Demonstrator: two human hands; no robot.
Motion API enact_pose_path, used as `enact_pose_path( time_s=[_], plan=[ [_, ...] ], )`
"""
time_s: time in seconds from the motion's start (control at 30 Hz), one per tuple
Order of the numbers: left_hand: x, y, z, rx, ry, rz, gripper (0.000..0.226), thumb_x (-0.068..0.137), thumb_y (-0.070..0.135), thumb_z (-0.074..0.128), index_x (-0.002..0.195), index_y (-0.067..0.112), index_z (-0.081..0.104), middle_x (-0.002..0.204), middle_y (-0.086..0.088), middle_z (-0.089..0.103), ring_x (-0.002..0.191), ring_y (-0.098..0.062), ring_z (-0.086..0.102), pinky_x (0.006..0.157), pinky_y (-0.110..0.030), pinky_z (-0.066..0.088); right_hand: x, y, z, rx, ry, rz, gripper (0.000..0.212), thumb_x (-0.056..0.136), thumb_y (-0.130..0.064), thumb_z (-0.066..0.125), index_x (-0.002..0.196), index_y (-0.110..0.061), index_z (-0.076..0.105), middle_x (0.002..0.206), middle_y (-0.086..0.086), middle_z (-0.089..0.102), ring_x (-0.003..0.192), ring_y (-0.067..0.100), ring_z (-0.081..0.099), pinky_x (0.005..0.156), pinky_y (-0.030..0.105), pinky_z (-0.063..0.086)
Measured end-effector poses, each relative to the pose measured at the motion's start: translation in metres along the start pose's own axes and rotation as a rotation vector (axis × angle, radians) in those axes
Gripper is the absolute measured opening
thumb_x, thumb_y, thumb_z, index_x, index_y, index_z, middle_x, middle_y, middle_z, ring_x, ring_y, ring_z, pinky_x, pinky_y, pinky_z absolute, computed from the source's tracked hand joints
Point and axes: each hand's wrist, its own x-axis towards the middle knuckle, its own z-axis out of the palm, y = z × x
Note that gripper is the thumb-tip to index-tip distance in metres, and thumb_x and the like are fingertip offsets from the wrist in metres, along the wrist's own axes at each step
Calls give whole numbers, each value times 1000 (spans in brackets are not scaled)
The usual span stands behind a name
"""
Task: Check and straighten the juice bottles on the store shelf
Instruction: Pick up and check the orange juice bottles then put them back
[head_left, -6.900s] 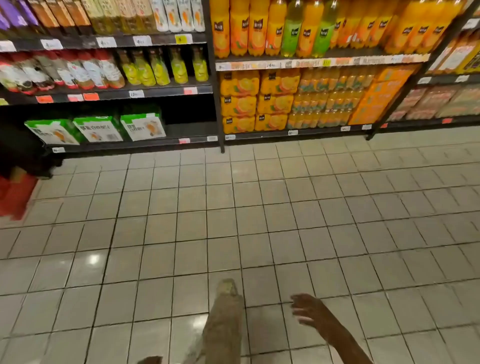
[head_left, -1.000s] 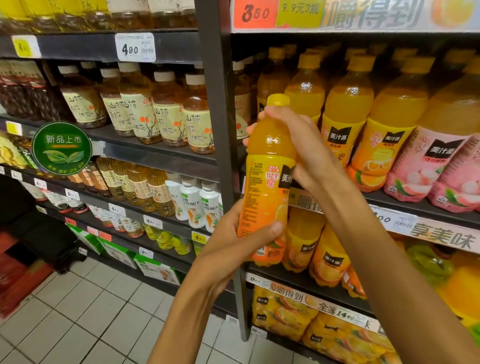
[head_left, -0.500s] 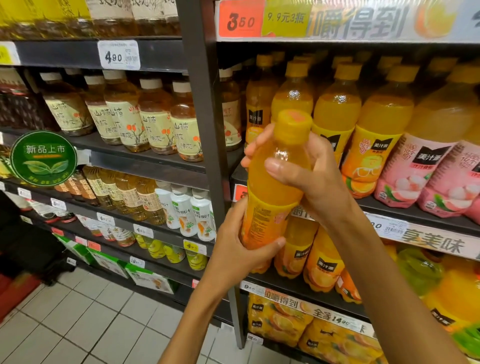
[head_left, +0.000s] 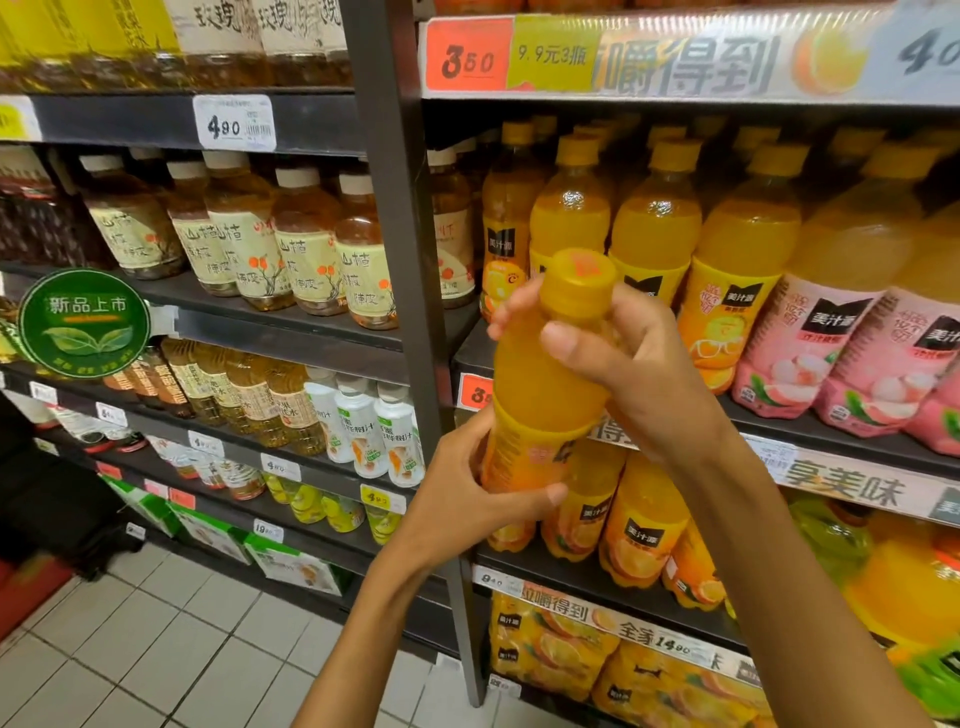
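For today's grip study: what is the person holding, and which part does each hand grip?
One orange juice bottle, off the shelf. The right hand grips its neck below the cap; the left hand grips its labelled lower body.

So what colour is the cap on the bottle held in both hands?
Yellow-orange, with a faint reddish print on top: the cap shows best in the head view.

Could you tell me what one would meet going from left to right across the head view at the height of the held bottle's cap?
Green round sign → hawthorn drink bottles → dark shelf upright → held orange juice bottle → right hand → pink lychee bottles.
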Motion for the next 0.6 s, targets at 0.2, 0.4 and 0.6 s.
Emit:
enact_pose_path(
  time_s=[0.2, 0.4, 0.6],
  plan=[
    [-17, 5, 7, -191, -173, -159, 67, 57, 64, 77, 111, 34, 50, 104, 24, 69, 97, -1, 66, 75, -14, 52, 21, 2, 4, 318, -89, 203, 22, 86, -22, 55, 102, -9, 63, 101, 7, 71, 98, 28, 68, 87, 42, 55],
    [-22, 5, 17, -293, -27, -249, 64, 63, 74, 65, 117, 41, 57, 114, 11, 69, 105, -12, 66, 78, -21, 54, 22, -1, 4, 219, 177, 219, 19, 91, -25, 55, 94, -8, 62, 84, 5, 70, 81, 21, 68, 71, 33, 55],
    [-20, 10, 25, -555, 27, -298, 63, 73, 75, 55, 118, 31, 65, 108, -6, 71, 98, -23, 69, 78, -31, 55, 20, 0, -2, 341, 282, 368, 35, 95, -36, 50, 114, -8, 63, 101, 9, 72, 102, 23, 68, 86, 36, 56]
  ],
)
